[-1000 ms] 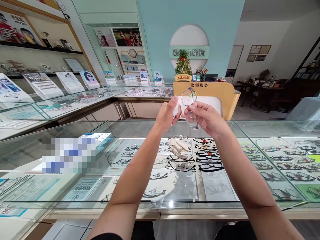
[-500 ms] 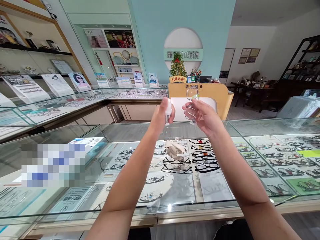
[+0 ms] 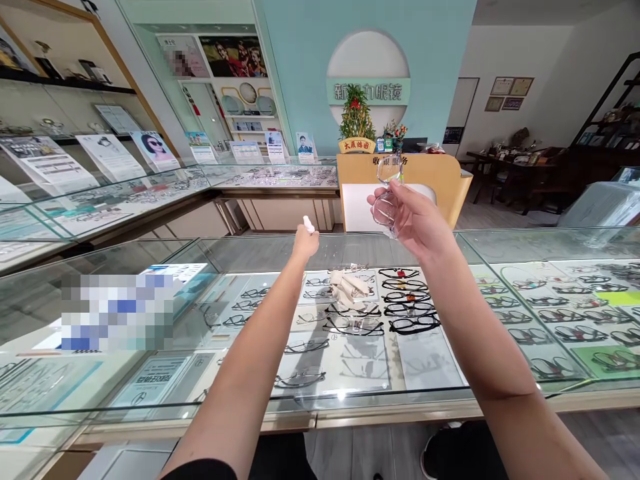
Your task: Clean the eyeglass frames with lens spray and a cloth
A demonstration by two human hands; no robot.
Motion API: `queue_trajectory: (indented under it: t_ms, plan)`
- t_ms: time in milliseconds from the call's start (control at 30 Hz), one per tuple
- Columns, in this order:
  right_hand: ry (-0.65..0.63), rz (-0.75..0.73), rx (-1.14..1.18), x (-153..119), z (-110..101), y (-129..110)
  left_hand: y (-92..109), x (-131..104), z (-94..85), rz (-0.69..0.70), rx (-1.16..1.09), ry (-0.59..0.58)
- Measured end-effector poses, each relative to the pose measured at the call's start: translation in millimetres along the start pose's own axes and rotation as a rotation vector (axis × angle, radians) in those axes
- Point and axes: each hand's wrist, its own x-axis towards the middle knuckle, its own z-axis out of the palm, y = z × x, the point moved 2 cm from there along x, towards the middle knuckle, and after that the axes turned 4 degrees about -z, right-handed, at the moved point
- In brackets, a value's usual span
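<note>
My left hand (image 3: 306,244) is stretched forward over the far edge of the glass display case (image 3: 350,393), its fingers wrapped round a small white bottle (image 3: 309,225). Raised at centre right, my right hand (image 3: 413,217) pinches a pair of clear, thin-rimmed glasses (image 3: 385,208), which hang upright with one lens above the other. A crumpled beige cloth (image 3: 347,287) lies on the case top between my forearms. Rows of dark-framed glasses (image 3: 413,325) show through the glass below.
Blurred-out papers (image 3: 120,313) lie at the left. Beyond the case stand a yellow and white counter (image 3: 455,190) with a leafy plant (image 3: 355,117), and another glass case (image 3: 280,179) with upright cards. A plastic-wrapped object (image 3: 600,207) is at the right.
My left hand has moved away, forward and to the left with the white bottle. My right hand still holds the glasses in nearly the same place. The view has tilted down slightly.
</note>
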Motion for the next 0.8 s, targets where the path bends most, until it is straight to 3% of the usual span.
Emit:
queue_trajectory:
  t_ms: [200,500,600,700,767,800]
  plan:
    - [0.008,-0.005,0.001,2,-1,-1,-26,6,5.0,-0.094,0.099,-0.100]
    - [-0.018,-0.032,-0.021,3,-2,0,-28,5,7.1,-0.128,0.115,-0.155]
    - [-0.027,-0.033,-0.028,3,-2,0,-19,0,-0.7,-0.137,0.097,-0.087]
    - [-0.033,-0.034,-0.024,3,-3,-1,2,-5,-21.0,-0.108,0.095,0.076]
    - [-0.026,-0.032,-0.029,3,-3,-1,21,-10,-37.6,-0.004,0.089,0.122]
    - [-0.020,-0.030,-0.034,3,-3,-1,31,-14,-44.6,0.079,0.080,0.085]
